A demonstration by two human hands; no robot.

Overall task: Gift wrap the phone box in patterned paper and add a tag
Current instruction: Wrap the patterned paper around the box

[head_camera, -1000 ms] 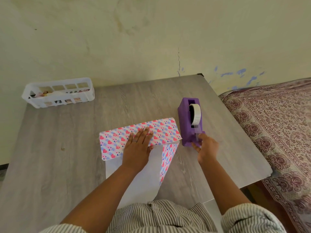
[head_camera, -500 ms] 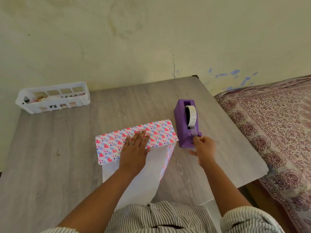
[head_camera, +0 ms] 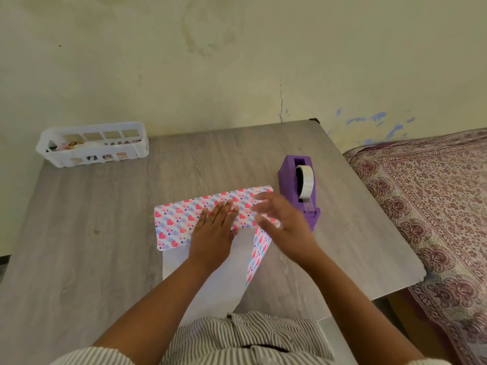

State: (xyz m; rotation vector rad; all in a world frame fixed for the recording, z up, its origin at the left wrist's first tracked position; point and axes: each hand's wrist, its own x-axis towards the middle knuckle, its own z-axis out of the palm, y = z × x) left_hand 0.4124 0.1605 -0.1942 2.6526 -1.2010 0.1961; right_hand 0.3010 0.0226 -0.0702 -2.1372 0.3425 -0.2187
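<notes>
The phone box is hidden under heart-patterned wrapping paper [head_camera: 179,219], folded over it at the middle of the grey table [head_camera: 92,246]. The paper's white underside [head_camera: 218,285] trails toward me. My left hand [head_camera: 213,233] lies flat on the folded flap, fingers straight, pressing it down. My right hand [head_camera: 284,225] hovers over the parcel's right end, blurred by motion with fingers spread. A pale translucent smear by its fingertips may be a tape strip; whether it pinches anything I cannot tell. A purple tape dispenser [head_camera: 290,180] stands just right of the parcel.
A white plastic basket [head_camera: 92,143] with small items sits at the table's far left by the wall. A bed with a maroon patterned cover [head_camera: 434,206] adjoins the table's right edge. My striped shirt fills the bottom of the view.
My right hand has left the dispenser's cutter and swung left over the parcel's right end. My left hand keeps pressing the flap.
</notes>
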